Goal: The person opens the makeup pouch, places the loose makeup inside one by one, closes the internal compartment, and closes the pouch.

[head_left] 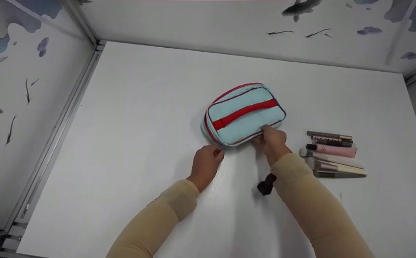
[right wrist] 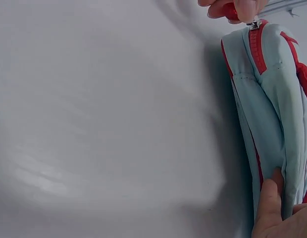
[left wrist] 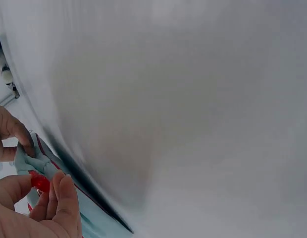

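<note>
A light blue zippered pouch (head_left: 256,123) with dark red piping and a red strap handle (head_left: 242,114) lies on the white table. My left hand (head_left: 206,165) is at its near left corner, where thumb and fingers pinch a red zipper pull (left wrist: 40,183). In the right wrist view the metal slider (right wrist: 254,24) sits at the end of the red zipper (right wrist: 257,49), which looks closed there. On the near side, my right hand (head_left: 274,140) grips the pouch's edge, thumb on top and fingers tucked against the side wall. Those fingers are partly hidden in the head view.
To the right lies a row of cosmetics: a pink tube (head_left: 337,151), several makeup brushes (head_left: 337,166) and slim dark pencil-like sticks (head_left: 329,135). A small black object (head_left: 265,185) hangs by my right wrist. Patterned walls (head_left: 229,21) border the white table (head_left: 140,107).
</note>
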`<action>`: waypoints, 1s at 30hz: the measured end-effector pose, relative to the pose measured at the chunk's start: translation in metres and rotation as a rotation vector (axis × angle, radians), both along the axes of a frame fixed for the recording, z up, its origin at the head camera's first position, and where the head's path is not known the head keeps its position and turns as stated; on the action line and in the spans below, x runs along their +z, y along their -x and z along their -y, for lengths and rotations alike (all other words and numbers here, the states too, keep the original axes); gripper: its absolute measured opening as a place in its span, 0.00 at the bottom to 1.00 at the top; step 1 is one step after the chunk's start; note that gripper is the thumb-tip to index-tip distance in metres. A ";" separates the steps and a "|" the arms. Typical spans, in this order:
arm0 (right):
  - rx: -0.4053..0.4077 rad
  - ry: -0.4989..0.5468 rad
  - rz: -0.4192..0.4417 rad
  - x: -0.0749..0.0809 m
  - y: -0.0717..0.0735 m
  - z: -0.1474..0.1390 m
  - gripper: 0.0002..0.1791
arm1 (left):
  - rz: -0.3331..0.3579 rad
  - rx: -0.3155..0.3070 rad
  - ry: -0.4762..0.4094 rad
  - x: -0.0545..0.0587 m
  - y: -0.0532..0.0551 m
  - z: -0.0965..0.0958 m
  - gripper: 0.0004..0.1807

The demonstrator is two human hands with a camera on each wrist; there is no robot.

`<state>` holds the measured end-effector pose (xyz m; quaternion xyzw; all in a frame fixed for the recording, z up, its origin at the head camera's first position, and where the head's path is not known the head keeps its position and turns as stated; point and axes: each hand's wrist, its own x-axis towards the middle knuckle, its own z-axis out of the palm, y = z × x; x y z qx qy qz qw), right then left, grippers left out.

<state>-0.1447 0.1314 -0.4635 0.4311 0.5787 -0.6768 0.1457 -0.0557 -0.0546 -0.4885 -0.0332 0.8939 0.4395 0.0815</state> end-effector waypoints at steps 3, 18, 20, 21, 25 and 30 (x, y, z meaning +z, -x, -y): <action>-0.023 0.017 -0.011 0.000 0.001 0.003 0.24 | 0.013 0.059 -0.086 -0.002 0.000 -0.005 0.07; -0.060 0.007 -0.019 -0.005 -0.003 0.017 0.23 | -0.014 0.165 -0.178 -0.005 -0.002 -0.028 0.08; -0.065 0.006 -0.014 -0.006 -0.003 0.019 0.22 | -0.010 0.180 -0.195 -0.006 -0.002 -0.031 0.08; -0.070 0.004 -0.013 -0.007 -0.004 0.019 0.22 | -0.007 0.189 -0.203 -0.006 -0.002 -0.033 0.08; -0.095 0.002 -0.016 -0.010 -0.005 0.021 0.18 | 0.012 0.215 -0.223 -0.008 -0.003 -0.038 0.08; -0.097 0.012 -0.024 -0.012 -0.007 0.021 0.17 | 0.031 0.210 -0.206 -0.009 -0.003 -0.039 0.09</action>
